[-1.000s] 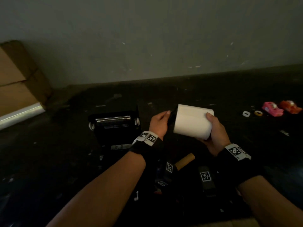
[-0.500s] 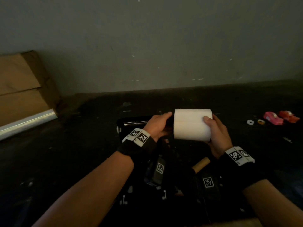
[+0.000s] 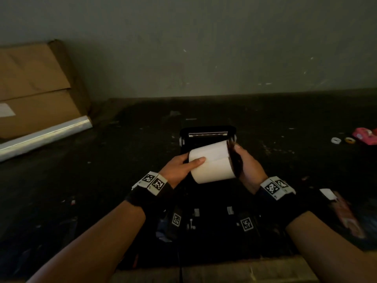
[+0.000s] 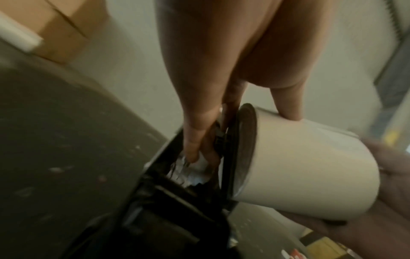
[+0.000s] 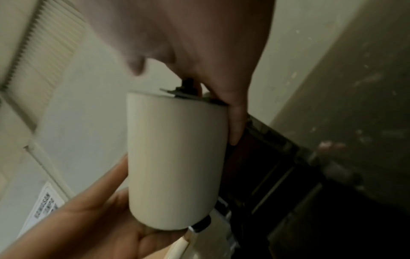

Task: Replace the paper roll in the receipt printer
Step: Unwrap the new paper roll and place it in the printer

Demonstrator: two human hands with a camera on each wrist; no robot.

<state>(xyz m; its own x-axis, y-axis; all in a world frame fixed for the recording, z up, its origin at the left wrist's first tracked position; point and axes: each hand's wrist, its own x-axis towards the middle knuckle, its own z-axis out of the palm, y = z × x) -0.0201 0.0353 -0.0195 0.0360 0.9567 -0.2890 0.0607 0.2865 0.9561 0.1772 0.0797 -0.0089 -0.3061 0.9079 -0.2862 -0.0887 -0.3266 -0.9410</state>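
Note:
A white paper roll (image 3: 212,163) is held with both hands just above and in front of the black receipt printer (image 3: 208,132), whose lid stands open. My left hand (image 3: 183,167) grips the roll's left end, thumb across the top and fingers underneath. My right hand (image 3: 243,161) holds the right end, where a black flange (image 3: 234,160) sits against the roll. In the left wrist view the roll (image 4: 299,166) hangs over the printer's open bay (image 4: 159,198). In the right wrist view the roll (image 5: 177,157) has a black spindle stub (image 5: 188,85) under my right fingers (image 5: 236,122).
A cardboard box (image 3: 36,88) with a shiny strip (image 3: 44,133) leans at the far left. Two small rings (image 3: 335,140) and a pink object (image 3: 365,135) lie at the right. A reddish packet (image 3: 346,215) lies near my right forearm. The tabletop is dark and speckled.
The roll has come from the right of the printer to directly over it. My left thumb now lies on the roll, and my right hand has shifted to its right end.

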